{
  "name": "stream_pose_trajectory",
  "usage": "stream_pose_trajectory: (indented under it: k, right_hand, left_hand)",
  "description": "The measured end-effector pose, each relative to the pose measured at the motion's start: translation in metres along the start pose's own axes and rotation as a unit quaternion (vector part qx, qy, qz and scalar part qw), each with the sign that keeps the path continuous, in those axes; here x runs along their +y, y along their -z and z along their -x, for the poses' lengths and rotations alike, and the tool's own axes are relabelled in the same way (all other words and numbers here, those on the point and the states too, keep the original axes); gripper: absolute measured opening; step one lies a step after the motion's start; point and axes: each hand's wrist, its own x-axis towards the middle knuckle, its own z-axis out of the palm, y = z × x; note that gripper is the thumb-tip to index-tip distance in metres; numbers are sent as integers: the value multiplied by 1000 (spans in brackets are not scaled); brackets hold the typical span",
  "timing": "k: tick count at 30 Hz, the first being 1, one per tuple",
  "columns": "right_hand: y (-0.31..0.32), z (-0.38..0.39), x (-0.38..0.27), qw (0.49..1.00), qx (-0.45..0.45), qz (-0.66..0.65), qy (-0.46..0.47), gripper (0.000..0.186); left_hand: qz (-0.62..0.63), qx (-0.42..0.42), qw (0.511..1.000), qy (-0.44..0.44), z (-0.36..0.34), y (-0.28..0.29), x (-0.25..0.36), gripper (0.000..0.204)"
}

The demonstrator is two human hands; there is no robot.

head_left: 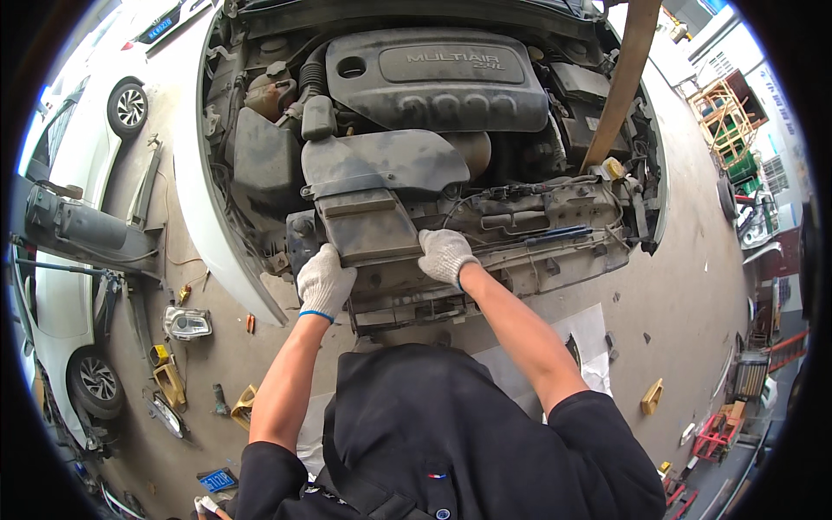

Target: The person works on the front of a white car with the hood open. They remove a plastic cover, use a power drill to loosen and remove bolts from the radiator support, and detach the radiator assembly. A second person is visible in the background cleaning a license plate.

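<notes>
A dusty black plastic air intake duct (368, 227) lies at the front of the engine bay, below a wider rounded intake housing (386, 160). At the duct's lower left corner my left hand (325, 282), in a white knit glove with a blue cuff edge, is closed on it. My right hand (445, 256), gloved too, grips the duct's right edge with curled fingers. Part of the fingers of each hand is hidden against the duct. Beyond sits the black engine cover (438, 78). Under the hands runs the car's exposed front crossmember (485, 269).
A wooden prop (620, 95) rises at the bay's right. The white fender (217, 182) flares out on the left. A headlight (187, 324), a fog lamp (165, 413) and yellow blocks (653, 396) lie on the floor. A white car (65, 303) stands beyond a lift post (87, 227).
</notes>
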Motion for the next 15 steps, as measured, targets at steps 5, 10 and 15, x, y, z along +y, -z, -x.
stream_pose_trajectory:
  k: [5,10,15]
  right_hand:
    - [5,6,13,1000,-7,1,-14,44]
    - [54,53,36,985,130,-89,-67,44]
    - [10,108,98,928,306,-202,-71,24]
  left_hand:
    - [-5,5,1000,2,0,-10,6,37]
    - [-28,2,1000,-10,5,-12,3,38]
    - [-56,15,998,1,13,-12,9,41]
